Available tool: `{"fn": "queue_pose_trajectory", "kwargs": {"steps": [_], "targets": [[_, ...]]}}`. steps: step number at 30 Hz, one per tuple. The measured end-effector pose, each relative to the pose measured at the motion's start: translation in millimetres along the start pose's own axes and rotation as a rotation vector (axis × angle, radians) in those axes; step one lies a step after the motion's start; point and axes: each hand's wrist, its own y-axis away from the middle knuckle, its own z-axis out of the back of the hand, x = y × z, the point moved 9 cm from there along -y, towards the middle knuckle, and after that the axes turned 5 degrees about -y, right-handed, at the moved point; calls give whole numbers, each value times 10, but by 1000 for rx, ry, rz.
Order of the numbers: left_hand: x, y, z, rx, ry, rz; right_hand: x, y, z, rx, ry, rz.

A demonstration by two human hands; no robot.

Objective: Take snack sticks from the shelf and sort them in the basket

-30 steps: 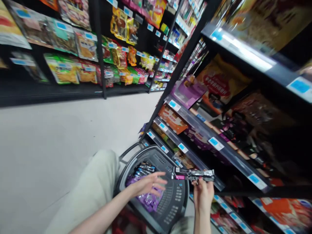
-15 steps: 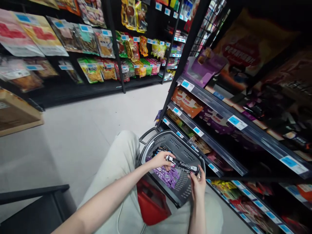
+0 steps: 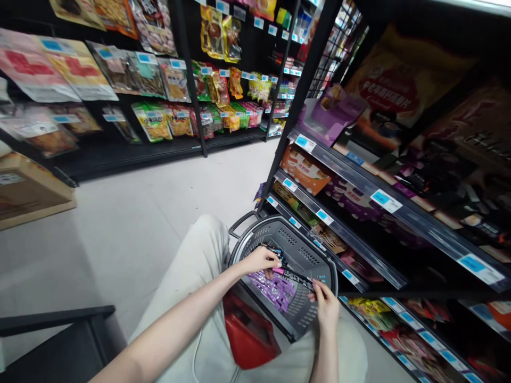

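Note:
Stretched between both hands is a narrow black snack packet (image 3: 298,277) with white print and a pink patch near its left end. My left hand (image 3: 259,260) pinches that left end, fingers closed. At the other end, my right hand (image 3: 325,300) grips it between thumb and fingers. Both hands are over a dark grey shopping basket (image 3: 297,243) with slotted walls, standing by my knees. Inside lie several small purple packets (image 3: 275,292). Some black and blue packets (image 3: 275,250) show beyond my left hand, partly covered by it.
A snack shelf (image 3: 343,213) with price tags rises close on the right. Across the grey floor (image 3: 159,213) stands another shelf of hanging bags (image 3: 146,119). A cardboard box (image 3: 35,189) is at left, a black stool-like frame (image 3: 59,340) lower left, a red plastic piece (image 3: 249,330) below the basket.
The black packet has turned and now shows a thinner side, with its pink patch in view. My right hand has shifted slightly down. The view has tilted a little.

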Motion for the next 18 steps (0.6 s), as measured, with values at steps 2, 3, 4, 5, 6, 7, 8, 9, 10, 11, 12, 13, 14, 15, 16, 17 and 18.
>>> {"fn": "queue_pose_trajectory", "kwargs": {"steps": [2,3,4,5,6,7,8,9,10,11,12,13,14,15,16,17,18], "targets": [[-30,-3,36,-28,-80,-29,-5,-8,29,-33,16,5],[-56,-4,56,-48,-120,-52,-2,-12,40,-45,8,9],[-84,-4,75,-70,-150,-77,7,-16,47,-52,-2,17],[-110,-5,91,-91,-169,-100,23,-21,51,-54,-9,29],[-130,-6,103,-108,-175,-119,46,-26,52,-53,-5,46],[-146,-7,115,-128,-175,-134,72,-31,51,-49,11,66],[-159,-10,129,-151,-173,-148,96,-35,47,-44,32,83],[-169,-12,146,-178,-173,-159,112,-39,42,-40,44,94],[-177,-15,164,-207,-172,-167,117,-42,33,-35,38,96],[-178,-18,181,-233,-167,-169,109,-44,18,-26,8,88],[-175,-22,196,-256,-157,-166,91,-44,-5,-14,-42,71],[-166,-27,206,-271,-143,-157,68,-42,-37,4,-102,49],[-154,-32,210,-281,-126,-144,44,-38,-75,25,-160,25],[-140,-38,212,-286,-108,-129,25,-33,-115,44,-207,4],[-126,-42,214,-293,-88,-116,15,-29,-152,60,-238,-10],[-111,-44,217,-302,-64,-105,18,-28,-176,66,-250,-9],[-94,-46,219,-311,-33,-96,36,-29,-184,58,-243,7]]}}
